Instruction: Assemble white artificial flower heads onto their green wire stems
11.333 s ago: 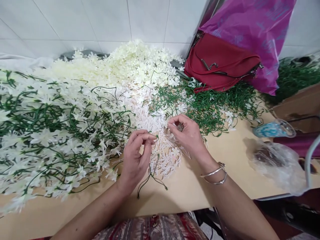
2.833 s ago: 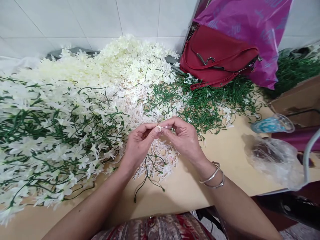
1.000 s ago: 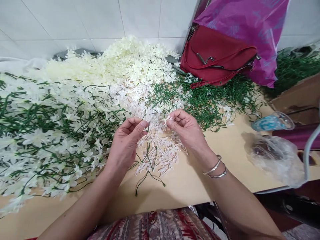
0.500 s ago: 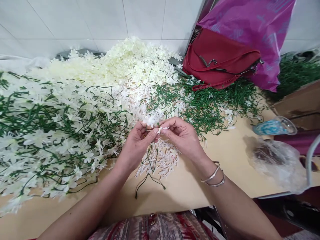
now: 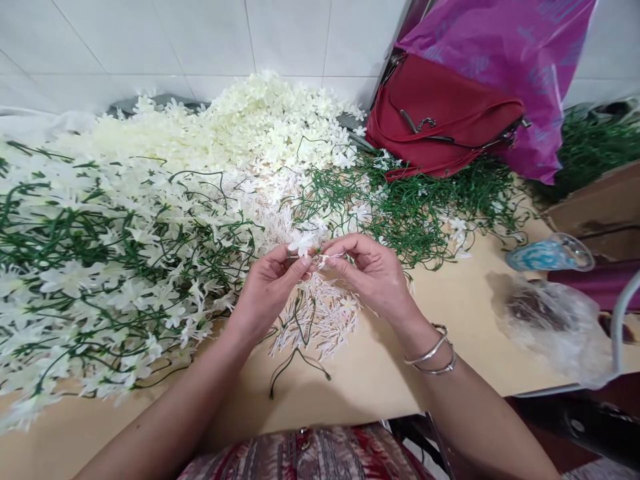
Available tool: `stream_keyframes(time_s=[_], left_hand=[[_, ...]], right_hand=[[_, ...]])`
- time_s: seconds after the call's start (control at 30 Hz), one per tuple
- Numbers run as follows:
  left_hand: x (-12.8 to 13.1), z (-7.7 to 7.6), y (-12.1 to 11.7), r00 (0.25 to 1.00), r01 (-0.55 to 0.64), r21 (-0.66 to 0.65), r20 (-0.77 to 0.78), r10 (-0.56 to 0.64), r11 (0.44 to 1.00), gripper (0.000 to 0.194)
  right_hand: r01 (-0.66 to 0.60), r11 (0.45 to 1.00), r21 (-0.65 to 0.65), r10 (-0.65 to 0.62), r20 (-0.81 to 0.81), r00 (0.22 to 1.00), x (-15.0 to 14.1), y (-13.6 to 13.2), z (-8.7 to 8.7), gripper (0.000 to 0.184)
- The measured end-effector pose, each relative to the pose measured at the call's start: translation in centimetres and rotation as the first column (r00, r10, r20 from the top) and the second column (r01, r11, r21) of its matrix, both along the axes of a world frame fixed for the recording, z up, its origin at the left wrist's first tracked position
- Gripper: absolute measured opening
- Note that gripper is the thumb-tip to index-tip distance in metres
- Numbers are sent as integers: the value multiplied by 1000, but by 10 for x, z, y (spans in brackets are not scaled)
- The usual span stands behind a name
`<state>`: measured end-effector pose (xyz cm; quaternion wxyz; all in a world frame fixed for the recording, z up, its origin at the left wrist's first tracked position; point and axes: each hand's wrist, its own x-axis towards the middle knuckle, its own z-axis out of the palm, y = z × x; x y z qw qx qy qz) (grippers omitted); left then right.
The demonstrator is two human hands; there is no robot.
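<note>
My left hand point(image 5: 273, 283) is closed on a green-stemmed artificial flower, whose white bloom point(image 5: 302, 245) stands above the fingertips; the stem's lower part hangs below the hand. Close beside it, my right hand point(image 5: 373, 273) pinches a small white stamen piece point(image 5: 325, 260) between thumb and forefinger. The fingertips of both hands nearly meet. Under them lies a heap of loose white stamens point(image 5: 333, 320). Nearer to me, a dark green stem point(image 5: 295, 360) with forked ends rests on the table.
Stemmed white flowers point(image 5: 135, 287) fill the left of the table point(image 5: 370, 393). Behind are loose cream petals point(image 5: 265, 120). Green stems point(image 5: 420, 213) lie to the right, below a red handbag point(image 5: 440, 120) and a purple bag point(image 5: 530, 60). A plastic cup point(image 5: 545, 253) and a clear bag point(image 5: 560, 327) sit at far right.
The hands have drawn slightly apart at the fingertips. The white bloom in my left hand is turned a little and shows more fully.
</note>
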<state>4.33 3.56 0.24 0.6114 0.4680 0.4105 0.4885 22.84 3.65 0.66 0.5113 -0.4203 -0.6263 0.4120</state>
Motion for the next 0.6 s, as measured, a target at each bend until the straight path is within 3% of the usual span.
stream_keyframes(time_s=[0.13,0.37,0.6], left_hand=[[0,-2,1,1000,11,5,-19,-11,1000,22],[-3,3,-1,1000,0,-37,6,1,999,18],[-6,2,1,1000,2,-37,17,-1,999,19]], right_hand=[[-34,998,-61,31,-46,998,-1,-1,1,3],[47,997,-55,-51,-72,996,4,3,2,10],[-69,979,-191,40,-149,988,3,4,1,26]])
